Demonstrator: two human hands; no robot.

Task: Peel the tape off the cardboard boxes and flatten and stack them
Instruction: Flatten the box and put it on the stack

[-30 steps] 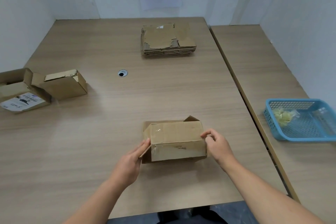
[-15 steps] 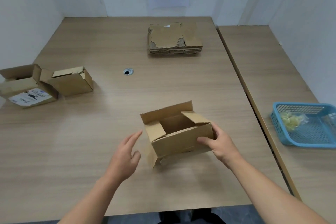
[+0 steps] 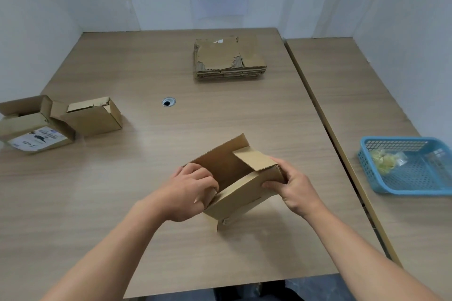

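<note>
- Box [image 3: 244,190] is near-centre of the tabletop [image 3: 122,178], right in front of me, between both hands. It's tilted, with the near-left bottom corner down on the surface and the open top facing up and away.
- Left hand [image 3: 188,193]: fingers [image 3: 208,178] curled over the left end wall, gripping it.
- Right hand [image 3: 296,186]: wrapped round the right end, thumb on the near face, gripping it. The fingers behind the box aren't visible.
- Key relation: the box's long axis runs left-right, hand to hand, with the right end a bit farther from me. Each hand has one short end and neither is nearer.
- My read: the top flaps are open and a bottom flap [image 3: 220,223] hangs loose at the near corner, so the tape looks gone. Next is the collapse, shearing the ends in opposite directions along that axis.
- Risk: the inner flap [image 3: 255,159] at the right end is folded in and may jam the fold.
- Stack [image 3: 230,61] of flat boxes is straight ahead at the far edge, well apart from the box.
- Two more boxes [image 3: 93,117] sit far left, not yet flattened.
</note>
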